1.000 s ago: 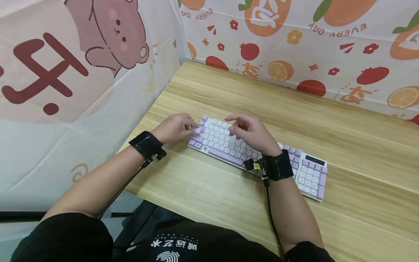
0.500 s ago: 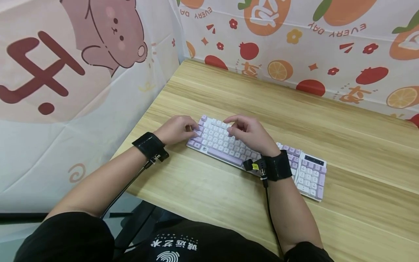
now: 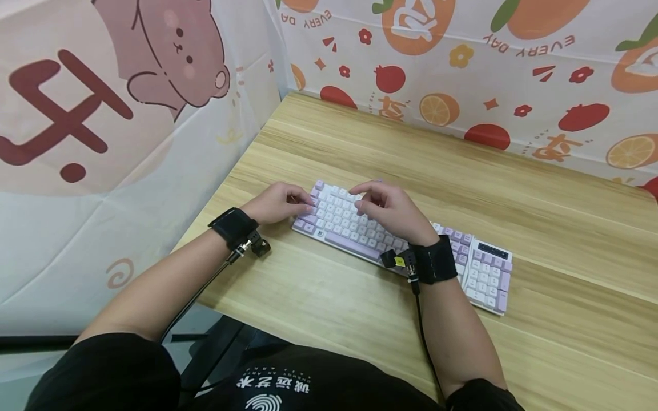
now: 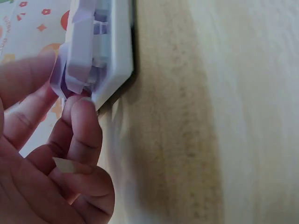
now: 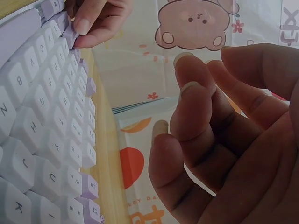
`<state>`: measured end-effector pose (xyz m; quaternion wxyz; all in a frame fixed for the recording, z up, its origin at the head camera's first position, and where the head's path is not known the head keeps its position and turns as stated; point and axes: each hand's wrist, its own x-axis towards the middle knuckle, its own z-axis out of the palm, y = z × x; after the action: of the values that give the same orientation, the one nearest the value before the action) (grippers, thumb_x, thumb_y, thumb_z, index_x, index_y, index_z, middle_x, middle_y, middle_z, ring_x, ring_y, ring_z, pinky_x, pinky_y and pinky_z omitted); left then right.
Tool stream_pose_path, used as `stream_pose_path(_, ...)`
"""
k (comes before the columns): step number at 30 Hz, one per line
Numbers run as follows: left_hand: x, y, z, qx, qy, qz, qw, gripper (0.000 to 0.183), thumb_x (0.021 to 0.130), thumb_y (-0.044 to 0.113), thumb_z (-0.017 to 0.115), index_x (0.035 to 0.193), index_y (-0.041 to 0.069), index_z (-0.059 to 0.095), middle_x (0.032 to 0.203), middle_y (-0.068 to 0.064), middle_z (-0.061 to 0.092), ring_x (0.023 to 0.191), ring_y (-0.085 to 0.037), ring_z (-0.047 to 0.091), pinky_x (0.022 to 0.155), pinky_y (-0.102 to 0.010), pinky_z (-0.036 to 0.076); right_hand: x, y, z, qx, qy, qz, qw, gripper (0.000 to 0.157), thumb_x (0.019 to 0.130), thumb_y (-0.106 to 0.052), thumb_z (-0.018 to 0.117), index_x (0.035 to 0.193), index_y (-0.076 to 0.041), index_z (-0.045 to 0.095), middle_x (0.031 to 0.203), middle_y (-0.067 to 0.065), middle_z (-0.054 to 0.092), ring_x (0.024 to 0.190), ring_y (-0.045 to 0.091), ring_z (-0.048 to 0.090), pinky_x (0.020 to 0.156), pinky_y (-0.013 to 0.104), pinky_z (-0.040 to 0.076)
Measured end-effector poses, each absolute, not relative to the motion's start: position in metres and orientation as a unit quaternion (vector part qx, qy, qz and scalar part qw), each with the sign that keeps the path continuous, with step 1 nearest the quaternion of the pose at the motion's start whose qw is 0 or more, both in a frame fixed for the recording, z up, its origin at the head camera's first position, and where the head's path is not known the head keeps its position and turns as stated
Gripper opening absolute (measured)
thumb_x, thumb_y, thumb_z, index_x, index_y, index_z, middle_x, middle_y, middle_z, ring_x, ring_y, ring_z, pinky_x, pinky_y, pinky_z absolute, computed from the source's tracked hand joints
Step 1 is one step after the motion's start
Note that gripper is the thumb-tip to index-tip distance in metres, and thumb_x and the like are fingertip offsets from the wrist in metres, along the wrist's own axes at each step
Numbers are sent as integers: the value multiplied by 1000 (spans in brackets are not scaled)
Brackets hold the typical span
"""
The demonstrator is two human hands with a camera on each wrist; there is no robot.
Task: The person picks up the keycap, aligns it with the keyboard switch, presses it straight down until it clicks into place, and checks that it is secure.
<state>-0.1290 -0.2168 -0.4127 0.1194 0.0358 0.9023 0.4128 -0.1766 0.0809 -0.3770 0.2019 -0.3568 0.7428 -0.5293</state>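
Note:
A white and lilac keyboard point(image 3: 354, 222) lies at an angle on the wooden table. My left hand point(image 3: 280, 202) is at its left edge, thumb and fingers pinching a lilac keycap point(image 5: 70, 34). In the left wrist view, this keycap point(image 4: 59, 74) sits tilted beside the neighbouring keys, with fingertips at its lower end. Over the middle of the keyboard hovers my right hand point(image 3: 393, 208), fingers loosely curled and holding nothing. The right wrist view shows those curled fingers point(image 5: 189, 112) apart from the lettered keys.
The number pad point(image 3: 488, 277) forms the keyboard's right end. Wooden table point(image 3: 319, 291) extends around it. Printed cloths with a bear point(image 3: 180, 51) and fruit point(image 3: 439, 108) hang at the left and back. Black straps with small cameras and cables point(image 3: 421, 319) are on both wrists.
The left wrist has turned slightly, bringing its camera and the thumb more into sight. The left hand stays at the same keycap. My right hand remains nearly still above the keys.

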Motion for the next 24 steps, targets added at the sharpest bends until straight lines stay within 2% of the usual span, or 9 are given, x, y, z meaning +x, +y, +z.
stream_pose_path(5, -129, -218, -414, 4, 892, 437, 121, 14, 88, 18, 75, 100, 10, 74, 101, -5, 71, 93, -18, 59, 81, -30, 46, -176, 80, -378, -361, 742, -527, 202, 25, 98, -24, 61, 122, -18, 65, 92, 23, 64, 78, 45, 53, 64, 31, 45)
stream_pose_path(15, -131, -219, -414, -57, 875, 462, 133, 19, 85, 20, 77, 100, 9, 73, 95, -5, 71, 86, -18, 58, 74, -29, 44, -176, 79, -379, -360, 748, -519, 205, 26, 98, -24, 61, 123, -17, 65, 92, 22, 65, 79, 42, 55, 66, 31, 46)
stream_pose_path(24, -143, -223, -407, -69, 853, 476, 203, 36, 84, 18, 78, 110, 2, 59, 79, -2, 69, 69, -14, 59, 63, -26, 47, -177, 78, -381, -359, 750, -514, 211, 25, 98, -25, 61, 122, -19, 66, 91, 21, 66, 78, 39, 54, 65, 32, 45)
